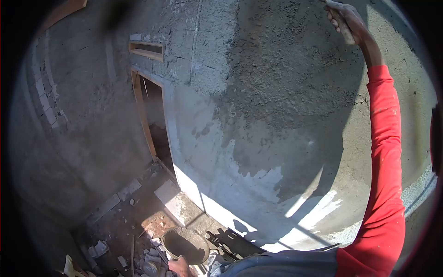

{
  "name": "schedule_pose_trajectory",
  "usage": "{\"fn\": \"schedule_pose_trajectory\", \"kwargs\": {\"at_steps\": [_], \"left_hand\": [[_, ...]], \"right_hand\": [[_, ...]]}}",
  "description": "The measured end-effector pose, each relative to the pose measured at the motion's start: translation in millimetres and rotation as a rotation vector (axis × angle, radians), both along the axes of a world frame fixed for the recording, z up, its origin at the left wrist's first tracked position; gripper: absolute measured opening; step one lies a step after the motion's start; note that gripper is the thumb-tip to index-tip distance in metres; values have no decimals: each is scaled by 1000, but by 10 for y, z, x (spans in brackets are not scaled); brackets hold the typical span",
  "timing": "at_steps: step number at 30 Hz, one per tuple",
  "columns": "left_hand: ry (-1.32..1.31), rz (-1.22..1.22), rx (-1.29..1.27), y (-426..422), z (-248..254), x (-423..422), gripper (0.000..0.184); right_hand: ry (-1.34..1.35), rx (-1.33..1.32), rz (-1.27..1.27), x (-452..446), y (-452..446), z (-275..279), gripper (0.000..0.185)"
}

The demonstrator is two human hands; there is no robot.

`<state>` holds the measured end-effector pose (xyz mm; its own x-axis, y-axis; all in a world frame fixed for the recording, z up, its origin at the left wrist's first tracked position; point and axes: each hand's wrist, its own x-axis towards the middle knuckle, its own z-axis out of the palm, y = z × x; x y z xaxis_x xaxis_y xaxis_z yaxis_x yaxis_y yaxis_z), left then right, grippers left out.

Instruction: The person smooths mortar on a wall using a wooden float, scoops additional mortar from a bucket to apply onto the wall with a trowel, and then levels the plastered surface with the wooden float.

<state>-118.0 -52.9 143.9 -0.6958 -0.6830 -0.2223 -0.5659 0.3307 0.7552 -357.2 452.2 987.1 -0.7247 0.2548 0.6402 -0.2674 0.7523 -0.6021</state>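
Note:
High at the upper right, my right hand (348, 22) is closed around the pale handle of a trowel (343, 28); its blade end runs into the top edge of the view. The arm, in a red sleeve, is stretched up along a wall (286, 92) with rough, wet-looking grey mortar over its upper part. Low in the view, my left hand (180, 267) grips the near rim of a round bucket (168, 253). Grey mortar (187, 245) shows inside, partly in shadow. The fingers of that hand are partly hidden.
A doorway with a wooden frame (145, 115) opens at left of centre, below a small framed opening (146, 51). Rubble and broken block pieces (98, 249) lie on the floor. Dark boards (230, 242) lie at the wall's foot. Sunlight and shadows cross the wall.

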Motion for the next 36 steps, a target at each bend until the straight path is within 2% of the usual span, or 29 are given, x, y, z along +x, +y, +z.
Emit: {"fn": "schedule_pose_trajectory", "kwargs": {"at_steps": [1, 3, 4, 5, 6, 7, 8, 9, 10, 11, 13, 15, 17, 18, 19, 21, 24, 26, 27, 28, 29, 30, 31, 32, 33, 34, 35, 36], "left_hand": [[22, -27, 37, 54, 287, -58, 29], [-17, -116, 46, 175, 336, -207, 32], [-66, -155, 12, 251, 400, -296, 29], [-5, -191, 149, 315, 417, -360, 26], [-12, -195, 155, 471, 689, -469, 23], [12, -280, 247, 529, 686, -541, 22], [20, -372, 107, 513, 166, -578, 21], [-73, -398, 189, 656, 339, -691, 23], [94, -458, 239, 830, 751, -756, 26], [82, -536, 210, 892, 688, -849, 28], [43, -574, 240, 1095, 1119, -987, 26], [10, -634, 184, 1279, 1100, -1136, 25], [4, -690, 148, 1437, 1174, -1147, 26], [25, -697, 139, 1526, 1286, -1188, 27], [45, -704, 130, 1578, 1343, -1211, 28], [55, -674, 135, 1574, 1351, -1268, 24], [100, -593, 201, 1472, 1339, -1295, 22], [207, -514, 344, 1409, 1020, -1261, 21], [181, -508, 287, 1366, 939, -1228, 21], [194, -451, 399, 1358, 1044, -1152, 19], [214, -406, 370, 1328, 894, -1109, 18], [237, -346, 514, 1210, 432, -1027, 17], [275, -368, 556, 1121, 539, -970, 18], [344, -328, 544, 1018, 243, -912, 18], [197, -276, 358, 1017, 852, -821, 17], [199, -241, 220, 908, 613, -735, 20], [86, -171, 168, 806, 674, -667, 20], [91, -132, 129, 696, 535, -621, 20]], "right_hand": [[-62, 32, 11, 118, 57, -109, 27], [-271, 252, 22, 98, 193, -665, 34], [-400, 354, 50, 83, 208, -1051, 38], [-577, 301, -14, 89, 92, -1506, 36], [-749, 348, -17, 68, 15, -1985, 34], [-927, 400, -9, 51, -11, -2537, 33], [-782, 602, 116, 66, 167, -3419, 28], [-804, 739, 200, 231, 61, -4016, 27], [-812, 869, 291, 393, -44, -4610, 27], [-1004, 965, 329, 580, -478, -4917, 29], [-1009, 1069, 402, 857, -703, -5758, 24], [-968, 1106, 352, 933, -972, -6290, 14], [-646, 678, 379, 1294, -816, -7448, 12], [-657, 575, 379, 1346, -799, -7593, 13], [-664, 472, 379, 1376, -844, -7613, 15], [-1041, 462, 368, 1410, -976, -7479, 21], [-1246, 80, 270, 1446, -1064, -7129, 30], [-1172, 104, 283, 1331, -1092, -6828, 29], [-1115, 123, 281, 1242, -1096, -6663, 28], [-1093, 170, 296, 1140, -1106, -6471, 28], [-1048, 232, 286, 983, -1072, -6238, 28], [-954, 309, 302, 838, -1032, -5999, 30], [-862, 389, 312, 655, -1007, -5755, 32], [-762, 463, 334, 471, -983, -5479, 35], [-686, 531, 372, 338, -1010, -5206, 38], [-593, 542, 436, 217, -1053, -4873, 41], [-514, 552, 511, 105, -1102, -4463, 43], [-445, 562, 594, 25, -1164, -4074, 45]]}}
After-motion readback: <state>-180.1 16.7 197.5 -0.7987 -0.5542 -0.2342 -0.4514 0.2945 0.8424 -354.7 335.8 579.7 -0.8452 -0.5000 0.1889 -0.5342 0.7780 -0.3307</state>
